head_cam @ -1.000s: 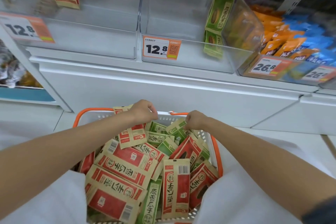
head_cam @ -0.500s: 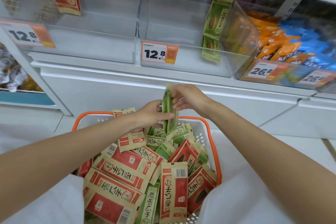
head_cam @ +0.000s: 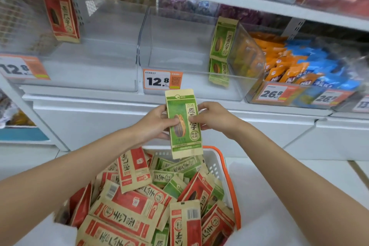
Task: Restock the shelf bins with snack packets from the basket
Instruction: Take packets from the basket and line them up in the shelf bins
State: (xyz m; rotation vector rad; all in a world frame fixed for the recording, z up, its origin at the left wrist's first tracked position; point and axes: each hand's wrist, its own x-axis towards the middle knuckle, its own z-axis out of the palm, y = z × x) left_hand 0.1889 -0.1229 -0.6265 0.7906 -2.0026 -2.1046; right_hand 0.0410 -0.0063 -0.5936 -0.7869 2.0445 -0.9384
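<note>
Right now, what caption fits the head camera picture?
Left hand and right hand hold a green sunflower-seed packet above the basket.

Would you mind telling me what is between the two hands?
In the head view, one upright green packet, gripped on its side edges by the left hand and the right hand.

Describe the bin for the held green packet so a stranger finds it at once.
On the white shelf above the basket stands a row of clear bins. Take the middle bin. Only it has green packets on its right wall; the left bin shows a red packet, and the right bin holds orange and blue packets.
</note>
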